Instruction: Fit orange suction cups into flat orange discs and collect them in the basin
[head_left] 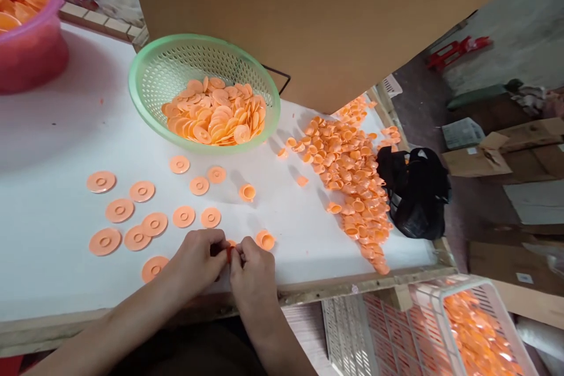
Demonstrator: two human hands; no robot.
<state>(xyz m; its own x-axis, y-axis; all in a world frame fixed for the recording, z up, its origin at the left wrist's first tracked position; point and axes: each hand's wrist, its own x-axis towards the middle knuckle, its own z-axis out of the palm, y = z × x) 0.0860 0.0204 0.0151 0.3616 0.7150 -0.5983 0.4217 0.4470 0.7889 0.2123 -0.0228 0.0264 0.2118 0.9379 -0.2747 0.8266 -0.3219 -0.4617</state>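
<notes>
My left hand (200,255) and my right hand (254,267) meet close to the table's front edge, fingertips pinched together. Between them is a small orange piece (231,244), mostly covered by the fingers, so its kind is hidden. Just right of my right hand a toy cup (265,239) lies on its side, with another toy cup (247,192) farther back. Several toy saucers (104,241), flat orange discs with a raised ring, are spread to the left and ahead of my left hand. One saucer (154,269) lies beside my left forearm.
A green colander (150,120) holds many saucers behind the spread ones. A heap of toy cups (348,170) covers the table's right side, beside a black bag (416,194). A large cardboard box (282,17) stands behind. A pink basin (33,59) and white crate (445,305) hold orange pieces.
</notes>
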